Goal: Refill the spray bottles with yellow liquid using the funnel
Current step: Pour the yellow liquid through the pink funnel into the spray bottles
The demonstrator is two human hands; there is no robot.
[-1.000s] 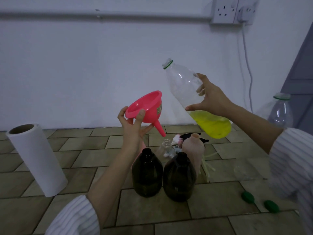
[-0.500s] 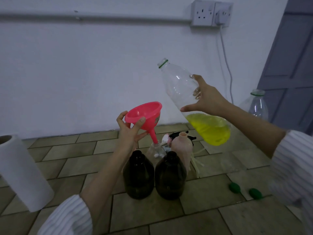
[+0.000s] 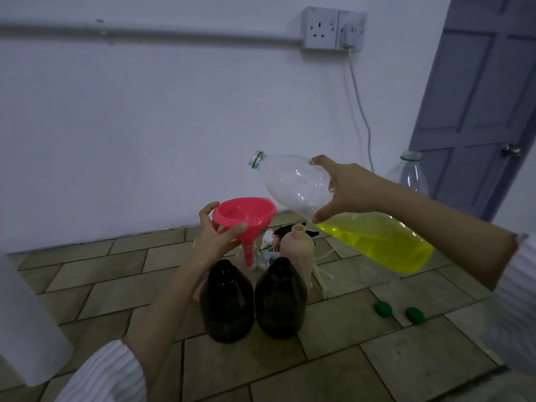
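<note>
My left hand (image 3: 216, 237) grips the rim of a pink funnel (image 3: 244, 217), held upright, its spout down at the neck of a small clear bottle (image 3: 258, 261) behind the dark ones. My right hand (image 3: 345, 190) holds a large clear plastic bottle (image 3: 295, 182) tilted nearly level, open mouth pointing left above the funnel, yellow liquid (image 3: 377, 242) pooled in its lower end. Two dark brown bottles (image 3: 227, 304) (image 3: 280, 300) stand uncapped in front. A peach bottle (image 3: 298, 250) stands behind them.
Spray heads and tubes (image 3: 293, 232) lie behind the bottles on the tiled floor. Two green caps (image 3: 383, 309) (image 3: 414, 315) lie at the right. A paper towel roll (image 3: 26, 329) is at the left edge. An empty clear bottle (image 3: 412, 175) stands by the door (image 3: 478, 111).
The funnel came down and turned upright, its spout now at the small clear bottle. The large bottle tipped further toward level, its mouth lower over the funnel.
</note>
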